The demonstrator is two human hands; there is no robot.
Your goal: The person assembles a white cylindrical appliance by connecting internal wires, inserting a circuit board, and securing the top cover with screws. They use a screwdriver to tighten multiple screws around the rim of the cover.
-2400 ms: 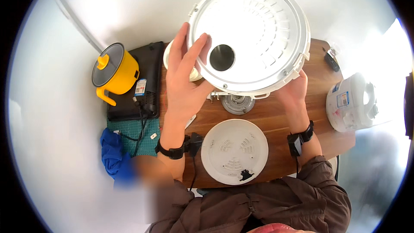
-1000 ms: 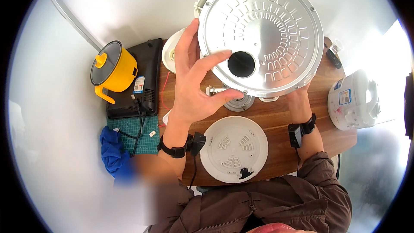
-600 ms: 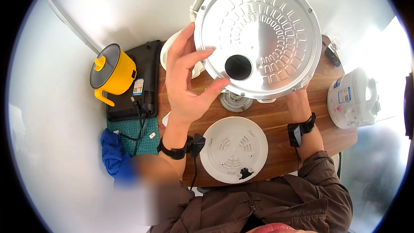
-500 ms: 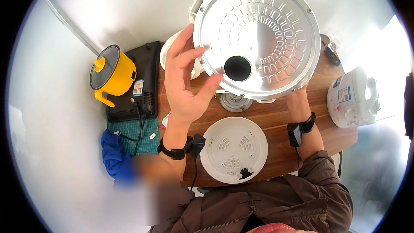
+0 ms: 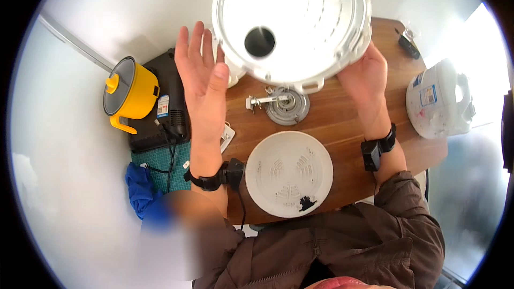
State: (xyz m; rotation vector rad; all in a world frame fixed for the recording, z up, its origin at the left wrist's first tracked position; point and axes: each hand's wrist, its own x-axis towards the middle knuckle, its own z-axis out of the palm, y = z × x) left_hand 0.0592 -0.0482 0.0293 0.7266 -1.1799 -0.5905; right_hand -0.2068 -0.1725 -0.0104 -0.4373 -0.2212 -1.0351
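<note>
A large round lid-like part [image 5: 300, 21] with a white rim and shiny metal face is raised at the top of the view. Strong glare washes out the embossed metal around its dark round hole. My right hand [image 5: 367, 77] grips the lower right rim, its fingertips hidden behind the part. Beside the left edge, my left hand [image 5: 203, 85] is open, palm showing and fingers spread; whether a finger touches the rim I cannot tell. Below the part lies a round metal heating-plate assembly [image 5: 288, 108] with a bracket. Nearer to me sits a round white vented base [image 5: 289, 166] with a black piece near its edge.
At left, a yellow pot [image 5: 134, 91] with a grey lid stands by a black slab-like appliance [image 5: 176, 93] and a green cutting mat [image 5: 147, 158]. A blue cloth [image 5: 140, 190] lies near. On the right are a white rice cooker [image 5: 436, 99] and a small black tool [image 5: 408, 48].
The lid-like part has moved up and left, and its face now glares. My left hand has shifted left and opened out, its fingers no longer curved over the face.
</note>
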